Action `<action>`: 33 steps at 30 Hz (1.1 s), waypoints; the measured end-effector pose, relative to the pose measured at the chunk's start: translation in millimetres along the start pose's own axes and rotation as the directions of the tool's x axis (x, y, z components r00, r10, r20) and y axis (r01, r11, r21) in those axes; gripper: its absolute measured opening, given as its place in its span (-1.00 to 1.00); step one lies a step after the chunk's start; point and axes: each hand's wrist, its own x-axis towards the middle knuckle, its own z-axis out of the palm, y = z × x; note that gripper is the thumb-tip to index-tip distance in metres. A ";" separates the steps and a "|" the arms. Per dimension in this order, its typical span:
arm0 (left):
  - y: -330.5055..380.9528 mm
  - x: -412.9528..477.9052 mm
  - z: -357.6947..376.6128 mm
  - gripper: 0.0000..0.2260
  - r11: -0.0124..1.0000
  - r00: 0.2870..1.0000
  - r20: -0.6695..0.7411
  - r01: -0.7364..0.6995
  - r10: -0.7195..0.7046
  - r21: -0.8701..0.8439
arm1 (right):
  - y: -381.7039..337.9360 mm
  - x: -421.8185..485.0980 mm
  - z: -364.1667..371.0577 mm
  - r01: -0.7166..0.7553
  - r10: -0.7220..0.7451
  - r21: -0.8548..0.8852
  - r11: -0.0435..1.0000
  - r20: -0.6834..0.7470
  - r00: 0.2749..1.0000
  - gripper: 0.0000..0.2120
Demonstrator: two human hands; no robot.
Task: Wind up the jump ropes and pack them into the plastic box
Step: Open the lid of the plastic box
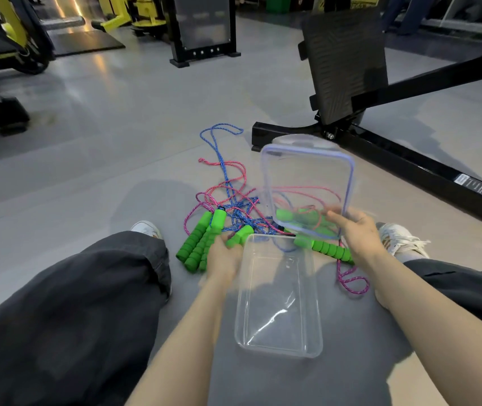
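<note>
Head view: my right hand (357,232) pinched the near edge of the clear lid (307,177), holding it tilted above the tangled jump ropes (217,222) on the floor (116,127). My left hand (223,257), blurred, lay at the far left corner of the open plastic box (315,303) between my legs; I could not tell its grip.

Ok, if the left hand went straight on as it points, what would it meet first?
Likely the green handle right at the left hand's fingertips; blur hides whether they already touch.
</note>
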 end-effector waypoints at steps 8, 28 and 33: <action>-59.3 -14.0 20.0 -0.71 0.776 0.966 0.250 -0.106 -0.068 0.622 | -5.0 1.4 -18.4 -0.001 -0.002 -0.011 1.000 -0.264 0.964 -0.85; -18.3 -29.1 7.0 -0.84 0.986 0.982 0.183 -0.018 0.049 -0.168 | 59.1 -23.3 7.4 -0.615 0.625 -0.133 0.777 0.045 0.780 -0.76; -29.2 -30.8 6.6 -0.88 0.972 0.960 0.262 0.149 -0.098 -0.184 | 67.9 -34.0 13.2 -0.606 0.599 -0.025 0.795 0.187 0.779 -0.71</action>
